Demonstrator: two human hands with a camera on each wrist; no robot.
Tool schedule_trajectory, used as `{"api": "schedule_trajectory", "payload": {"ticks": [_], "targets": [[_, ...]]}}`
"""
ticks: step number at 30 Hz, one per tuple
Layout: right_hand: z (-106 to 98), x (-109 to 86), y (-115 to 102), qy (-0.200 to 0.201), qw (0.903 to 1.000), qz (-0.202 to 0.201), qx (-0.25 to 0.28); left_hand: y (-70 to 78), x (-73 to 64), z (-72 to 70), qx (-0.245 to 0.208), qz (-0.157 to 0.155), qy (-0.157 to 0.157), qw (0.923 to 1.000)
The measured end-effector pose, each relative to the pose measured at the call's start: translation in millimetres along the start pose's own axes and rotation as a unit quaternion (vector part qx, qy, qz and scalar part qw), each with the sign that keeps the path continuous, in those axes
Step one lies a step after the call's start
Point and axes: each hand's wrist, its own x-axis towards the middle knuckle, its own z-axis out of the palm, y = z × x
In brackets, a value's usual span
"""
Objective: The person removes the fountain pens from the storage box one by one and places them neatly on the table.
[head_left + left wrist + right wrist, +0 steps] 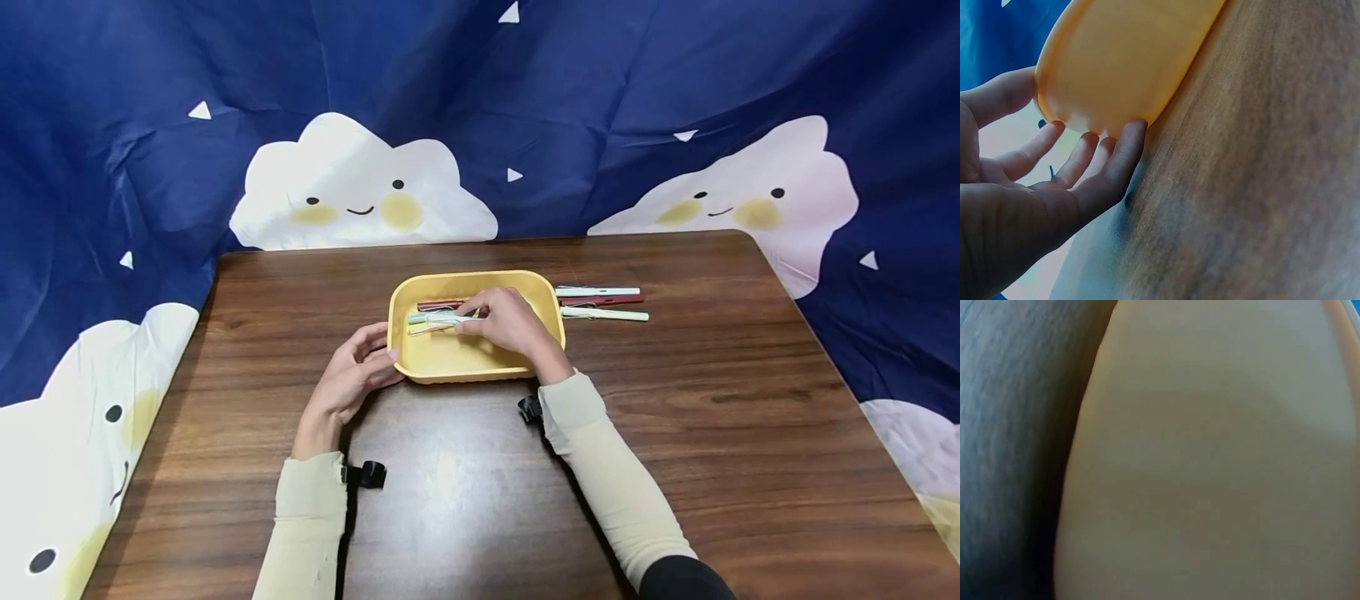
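Observation:
A yellow tray (465, 367) sits on the table, with its rounded end also filling the upper part of the left wrist view. My left hand (356, 371) holds the tray's left end, fingertips against the outer wall and thumb at the rim. Inside the tray, my right hand (502, 321) pinches a whitish pen (468, 319) between thumb and fingers. Under and beside it lie a dark red pen (441, 305), a light blue pen (417, 318) and a yellow pen (427, 330). The right wrist view shows only the tray's wall (1210, 487) and some table.
Just right of the tray, three pens lie side by side: a pale blue one (600, 292), a dark red one (611, 298) and a whitish one (611, 314). The brown wooden table (735, 433) ends at a blue curtain (555, 100) with cloud faces.

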Motion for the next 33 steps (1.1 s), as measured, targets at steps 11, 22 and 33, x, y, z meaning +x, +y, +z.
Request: {"api": "schedule_trajectory", "payload": {"ticks": [11,22,33], "targets": [[-9.2,-5.2,1.2,0.008,0.9998,0.004,-0.016,-0.5,0.4,0.1,0.002,0.003,-0.003,1.0],[-25.5,-12.0,3.0,0.023,0.9988,-0.023,-0.036,0.8,0.3,-0.1,0.002,-0.001,-0.002,1.0],[-38.8,-20.5,10.5,0.02,0.9987,-0.032,-0.035,0.0,0.9,0.3,0.001,0.0,-0.001,1.0]]}}
